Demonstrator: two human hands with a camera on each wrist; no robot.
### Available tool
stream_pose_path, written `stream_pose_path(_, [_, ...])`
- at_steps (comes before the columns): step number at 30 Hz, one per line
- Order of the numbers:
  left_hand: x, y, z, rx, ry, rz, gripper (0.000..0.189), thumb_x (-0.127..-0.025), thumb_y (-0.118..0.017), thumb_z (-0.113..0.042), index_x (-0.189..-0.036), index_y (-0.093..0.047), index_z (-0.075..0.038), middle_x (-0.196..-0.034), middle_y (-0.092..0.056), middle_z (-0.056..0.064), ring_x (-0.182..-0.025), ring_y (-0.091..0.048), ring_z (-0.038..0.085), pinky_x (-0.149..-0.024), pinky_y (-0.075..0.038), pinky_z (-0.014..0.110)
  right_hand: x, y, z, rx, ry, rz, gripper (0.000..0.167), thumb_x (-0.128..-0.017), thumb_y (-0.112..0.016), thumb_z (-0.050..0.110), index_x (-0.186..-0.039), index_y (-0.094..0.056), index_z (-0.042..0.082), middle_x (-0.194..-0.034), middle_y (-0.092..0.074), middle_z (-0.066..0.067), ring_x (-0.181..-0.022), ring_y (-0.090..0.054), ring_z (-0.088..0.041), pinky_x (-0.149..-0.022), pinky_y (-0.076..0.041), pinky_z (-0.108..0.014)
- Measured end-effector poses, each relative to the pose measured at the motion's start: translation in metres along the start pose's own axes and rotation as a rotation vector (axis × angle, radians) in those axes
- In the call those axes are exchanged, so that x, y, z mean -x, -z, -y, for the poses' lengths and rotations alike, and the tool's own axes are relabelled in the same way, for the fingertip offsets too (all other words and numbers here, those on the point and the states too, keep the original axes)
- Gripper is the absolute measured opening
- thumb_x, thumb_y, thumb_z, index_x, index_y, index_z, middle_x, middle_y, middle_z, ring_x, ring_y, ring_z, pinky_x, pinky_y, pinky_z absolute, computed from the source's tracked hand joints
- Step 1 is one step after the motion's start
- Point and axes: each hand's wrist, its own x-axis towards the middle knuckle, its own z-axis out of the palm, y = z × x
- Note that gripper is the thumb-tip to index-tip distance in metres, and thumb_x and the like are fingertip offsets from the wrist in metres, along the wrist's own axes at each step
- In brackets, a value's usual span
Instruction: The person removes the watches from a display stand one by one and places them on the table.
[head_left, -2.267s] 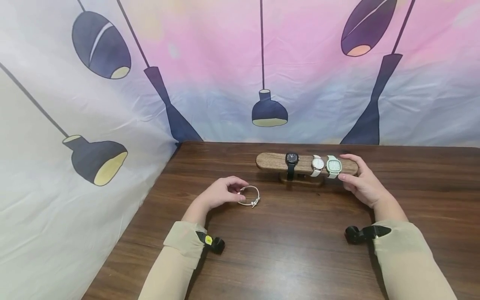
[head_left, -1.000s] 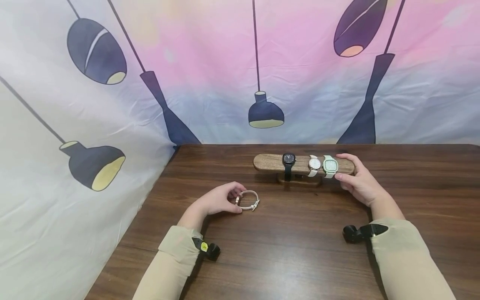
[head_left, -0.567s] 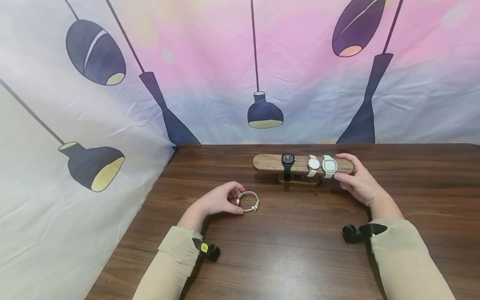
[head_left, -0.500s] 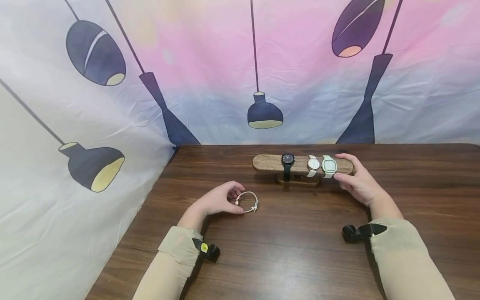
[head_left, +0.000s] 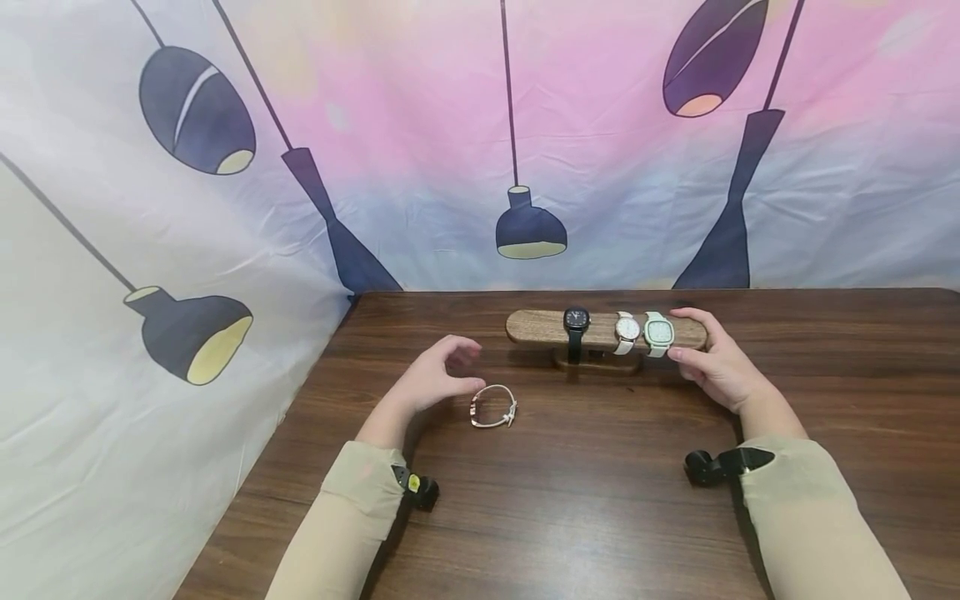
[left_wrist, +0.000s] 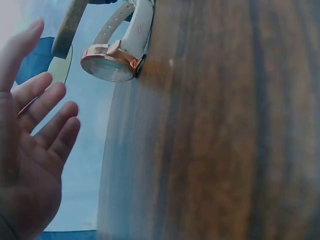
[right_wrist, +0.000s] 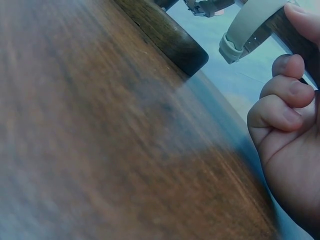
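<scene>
Above the brown bench (head_left: 570,500) the left hand (head_left: 429,379) hovers, grip apart, near a loose watch (left_wrist: 119,54) front-left of the wooden stand (head_left: 602,331), whose partly hidden right end the right hand (head_left: 723,367) pinches.

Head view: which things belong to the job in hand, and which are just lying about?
Likely in the job:
- loose watch, beside the left hand
- wooden stand, gripped by the right hand
- black watch, white watch and green watch, mounted on the stand

Just surroundings:
- table, as work surface
- printed backdrop
- left wrist camera and right wrist camera
</scene>
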Motion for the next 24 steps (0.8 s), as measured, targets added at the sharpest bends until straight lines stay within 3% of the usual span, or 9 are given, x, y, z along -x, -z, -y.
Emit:
stream_pose_path(5, [-0.009, 0.000, -0.006, -0.002, -0.028, -0.076, 0.052, -0.078, -0.077, -0.023, -0.122, -0.056, -0.004, -0.117, -0.057, 0.016, -0.107, -0.054, 0.030, -0.092, -0.041, 0.046, 0.000, 0.000, 0.000, 0.002, -0.001, 0.000, 0.055, -0.088, -0.050, -0.014, -0.132, -0.038, 0.016, -0.094, -0.049, -0.004, -0.055, -0.039, -0.007, -0.049, -0.018, -0.034])
stream_pose_path(9, [-0.016, 0.000, -0.012, 0.000, -0.045, -0.114, 0.052, -0.078, -0.077, -0.023, -0.122, -0.057, -0.004, -0.117, -0.058, 0.012, -0.107, -0.054, 0.030, -0.093, -0.041, 0.044, 0.000, 0.001, 0.000, 0.013, 0.003, 0.004, 0.055, -0.088, -0.051, -0.014, -0.132, -0.038, 0.016, -0.093, -0.049, -0.003, -0.053, -0.038, -0.008, -0.050, -0.017, -0.035])
stream_pose_path(14, [-0.025, 0.001, -0.021, -0.009, -0.048, -0.120, 0.052, -0.078, -0.077, -0.024, -0.122, -0.057, -0.007, -0.116, -0.058, 0.005, -0.107, -0.054, 0.025, -0.092, -0.042, 0.040, -0.001, 0.002, -0.001, 0.016, 0.005, 0.006, 0.055, -0.088, -0.050, -0.014, -0.132, -0.038, 0.017, -0.092, -0.048, -0.003, -0.053, -0.038, -0.008, -0.050, -0.017, -0.036])
stream_pose_path(24, [-0.043, -0.001, -0.037, -0.044, -0.106, -0.105, 0.052, -0.079, -0.076, -0.024, -0.125, -0.056, -0.007, -0.124, -0.054, 0.005, -0.115, -0.051, 0.025, -0.097, -0.039, 0.038, 0.000, 0.001, 0.000, 0.015, -0.007, -0.002, 0.055, -0.089, -0.051, -0.013, -0.132, -0.039, 0.018, -0.093, -0.048, -0.003, -0.052, -0.037, -0.008, -0.050, -0.018, -0.035])
